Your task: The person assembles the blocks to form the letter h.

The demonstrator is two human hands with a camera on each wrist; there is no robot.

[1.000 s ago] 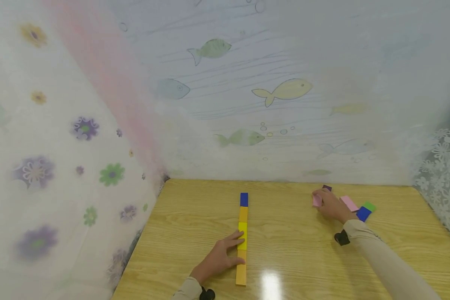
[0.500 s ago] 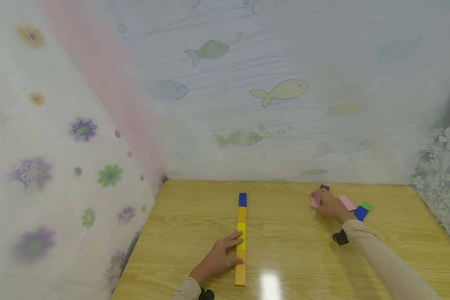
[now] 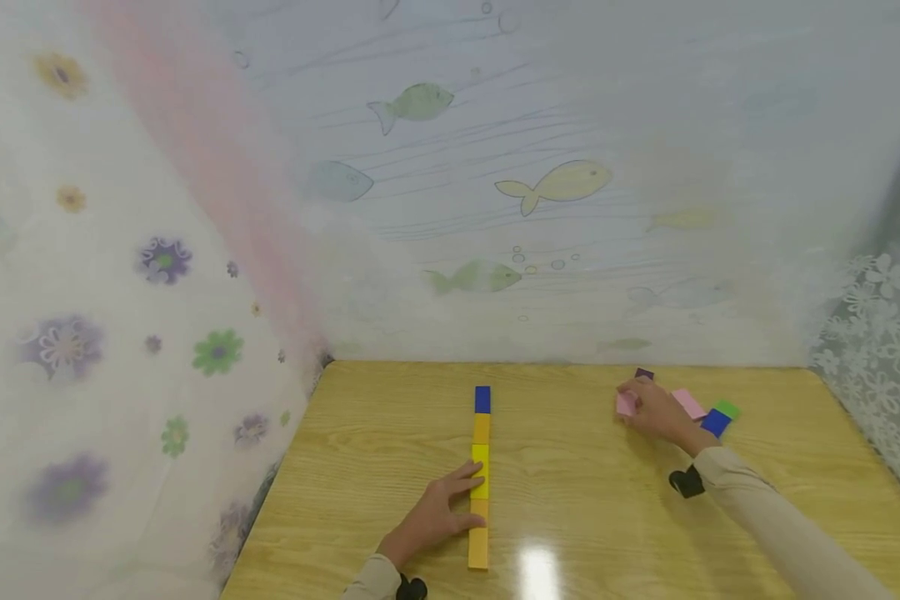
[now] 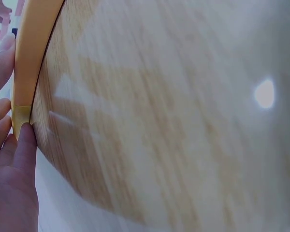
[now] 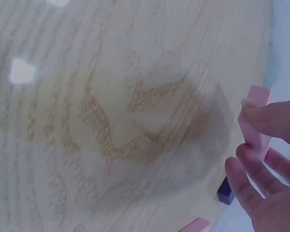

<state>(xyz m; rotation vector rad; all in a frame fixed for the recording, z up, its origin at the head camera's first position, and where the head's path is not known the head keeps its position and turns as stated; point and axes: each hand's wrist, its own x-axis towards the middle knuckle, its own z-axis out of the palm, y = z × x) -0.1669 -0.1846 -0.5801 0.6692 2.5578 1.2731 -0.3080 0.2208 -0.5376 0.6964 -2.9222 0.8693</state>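
Note:
On the wooden table a straight row of blocks runs away from me: a blue block (image 3: 482, 399) at the far end, an orange block (image 3: 482, 428), a yellow block (image 3: 480, 457), then orange at the near end (image 3: 477, 550). My left hand (image 3: 431, 518) rests against the row from the left, extended fingers on the yellow part and thumb on the orange (image 4: 31, 58). To the right, my right hand (image 3: 656, 412) pinches a pink block (image 5: 256, 128) between thumb and fingers. Just beyond that hand lies a dark purple block (image 5: 225, 192).
Beside my right wrist lie a second pink block (image 3: 688, 404), another blue block (image 3: 716, 423) and a green block (image 3: 727, 408). A fish-patterned cloth (image 3: 450, 208) stands along the table's (image 3: 367, 467) back edge, with a flowered cloth (image 3: 120, 400) on the left.
The head view has drifted slightly, so the scene sits a little further left. Both hands keep nearly the same places, the right one with the pink block.

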